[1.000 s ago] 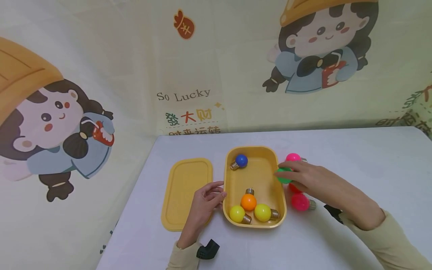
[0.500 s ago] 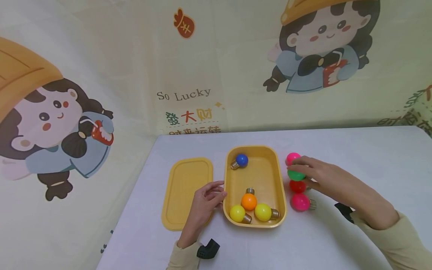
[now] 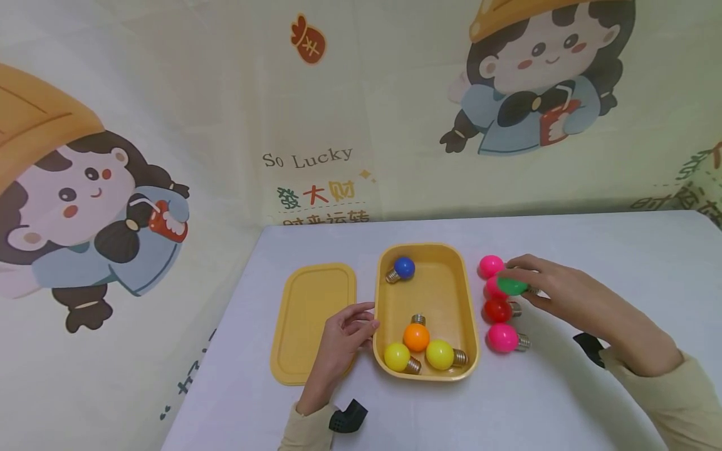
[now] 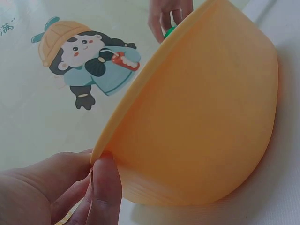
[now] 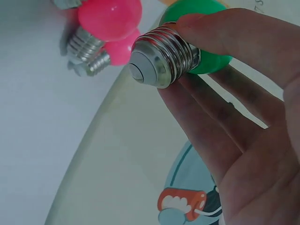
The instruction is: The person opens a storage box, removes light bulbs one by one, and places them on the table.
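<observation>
My right hand point(image 3: 555, 288) pinches a green light bulb point(image 3: 512, 286) above the row of pink and red bulbs. In the right wrist view the metal screw base point(image 5: 164, 56) shows near the thumb, with fingers behind the green globe. My left hand point(image 3: 341, 341) holds the left rim of the yellow box point(image 3: 427, 377) between thumb and fingers, as the left wrist view also shows. Inside the box lie a blue bulb point(image 3: 403, 268) at the back, and an orange bulb point(image 3: 416, 337) and two yellow bulbs point(image 3: 439, 355) at the front.
Right of the box lie a pink bulb point(image 3: 491, 266), another pink bulb point(image 3: 494, 288) partly hidden, a red bulb point(image 3: 497, 311) and a nearer pink bulb point(image 3: 502, 338). A yellow lid point(image 3: 313, 313) lies flat to the left, partly under my left hand. A printed cloth point(image 3: 406, 181) hangs behind the table.
My right hand has moved rightward with the green bulb, away from the box's right rim, uncovering more of the pink and red bulbs. My left hand has stayed at the box.
</observation>
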The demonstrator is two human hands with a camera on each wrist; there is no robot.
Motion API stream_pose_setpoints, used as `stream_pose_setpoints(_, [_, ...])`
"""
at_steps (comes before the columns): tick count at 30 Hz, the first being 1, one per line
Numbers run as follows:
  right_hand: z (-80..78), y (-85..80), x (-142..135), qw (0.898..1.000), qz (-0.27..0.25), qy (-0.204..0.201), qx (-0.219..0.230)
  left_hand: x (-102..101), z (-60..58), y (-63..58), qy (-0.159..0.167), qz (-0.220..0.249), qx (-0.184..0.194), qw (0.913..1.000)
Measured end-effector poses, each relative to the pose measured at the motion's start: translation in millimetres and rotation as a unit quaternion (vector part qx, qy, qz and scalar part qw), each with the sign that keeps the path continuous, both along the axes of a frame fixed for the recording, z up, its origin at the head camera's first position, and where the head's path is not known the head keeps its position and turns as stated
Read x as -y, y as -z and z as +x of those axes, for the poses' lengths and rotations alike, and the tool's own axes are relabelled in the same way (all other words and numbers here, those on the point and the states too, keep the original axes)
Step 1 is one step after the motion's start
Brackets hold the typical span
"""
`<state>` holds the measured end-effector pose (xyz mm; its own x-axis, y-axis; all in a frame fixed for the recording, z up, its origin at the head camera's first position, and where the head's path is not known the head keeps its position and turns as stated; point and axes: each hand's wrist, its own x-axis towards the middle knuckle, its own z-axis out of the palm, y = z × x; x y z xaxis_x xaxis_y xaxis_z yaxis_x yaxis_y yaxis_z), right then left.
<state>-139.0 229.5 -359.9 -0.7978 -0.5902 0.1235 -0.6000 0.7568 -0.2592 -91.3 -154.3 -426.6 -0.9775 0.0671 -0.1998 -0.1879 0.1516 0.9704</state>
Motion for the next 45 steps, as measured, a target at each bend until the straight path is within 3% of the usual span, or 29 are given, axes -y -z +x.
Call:
stream_pose_setpoints(16, [-8.6,14.4,-18.4,0.998,0.020,0.046,0.025,-2.4,3.8,1.1,-0.001,0.010,0.001,1.0000])
stream_pose_setpoints(27, [-17.3,27.7,-30.7,1.000,0.000,0.030,0.006,-1.4,3.7,1.3,0.007,0.019,-0.007,0.9998])
stream_pose_setpoints(45, [-27.7,38.7,-34.2,0.996,0.007,0.058,0.067,-1.2,2.6,-2.9,0.004,0.021,0.002,0.9998])
